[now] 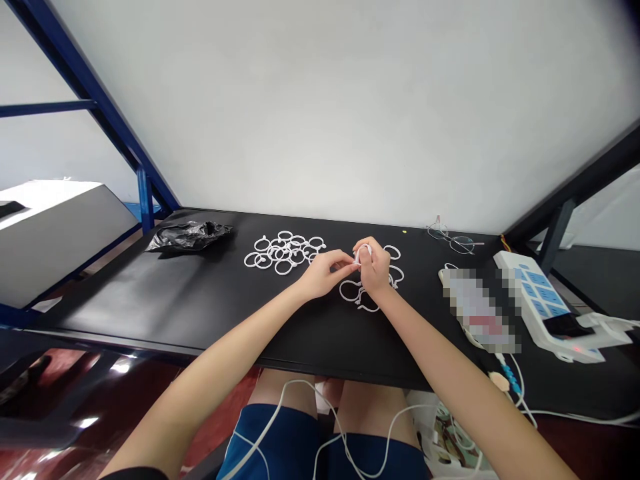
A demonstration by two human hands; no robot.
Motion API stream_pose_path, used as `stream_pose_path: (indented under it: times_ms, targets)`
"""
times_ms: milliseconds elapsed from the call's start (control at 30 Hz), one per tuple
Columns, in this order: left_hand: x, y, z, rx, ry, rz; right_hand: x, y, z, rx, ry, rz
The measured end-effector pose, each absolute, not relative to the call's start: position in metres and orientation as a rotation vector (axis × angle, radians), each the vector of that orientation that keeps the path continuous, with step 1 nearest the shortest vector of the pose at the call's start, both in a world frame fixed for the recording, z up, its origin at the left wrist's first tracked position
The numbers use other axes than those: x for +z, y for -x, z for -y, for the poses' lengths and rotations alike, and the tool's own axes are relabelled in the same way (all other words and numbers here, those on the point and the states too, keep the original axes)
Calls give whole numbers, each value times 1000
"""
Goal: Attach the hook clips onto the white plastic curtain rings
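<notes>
Both hands meet above the middle of a black table [165, 300]. My left hand [326, 270] pinches one side of a white plastic ring [363, 253]. My right hand [375, 267] is closed round the same ring from the other side. A heap of several loose white rings [284, 252] lies just to the left of the hands. A few more white rings [356, 297] lie under and to the right of my right hand.
A crumpled black plastic bag [190, 235] lies at the table's back left. A pair of glasses [453, 239] rests at the back right. A white power strip [543, 303] and a blurred-out object [477, 308] sit at the right. White cables [330, 427] hang over my lap.
</notes>
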State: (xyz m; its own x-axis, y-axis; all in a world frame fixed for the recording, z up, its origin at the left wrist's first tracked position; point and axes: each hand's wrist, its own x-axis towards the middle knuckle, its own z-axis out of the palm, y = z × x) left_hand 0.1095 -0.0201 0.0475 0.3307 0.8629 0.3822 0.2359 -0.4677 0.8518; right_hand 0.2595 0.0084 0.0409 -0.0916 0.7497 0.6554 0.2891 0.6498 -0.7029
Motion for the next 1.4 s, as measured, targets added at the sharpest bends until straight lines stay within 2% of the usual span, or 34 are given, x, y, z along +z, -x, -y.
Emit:
stream_pose_path:
  times_ms: [267, 533, 800, 967, 1233, 1400]
  targets:
    - [45, -108, 18, 1146, -1891, -959, 44, -255, -6, 673, 900, 1613]
    - [47, -110, 21, 1137, -1947, -999, 40, -255, -8, 680, 928, 1606]
    - [46, -109, 24, 1065, -2468, -1165, 39, -247, -2, 696, 874, 1568]
    - [46, -108, 21, 1086, -2532, -1152, 41, -242, 3, 769, 855, 1491]
    - [48, -107, 23, 1029, -2606, -1151, 56, -257, -5, 812, 814, 1666]
    - [43, -110, 23, 959, -2694, -1171, 61, -258, -1, 579, 899, 1695]
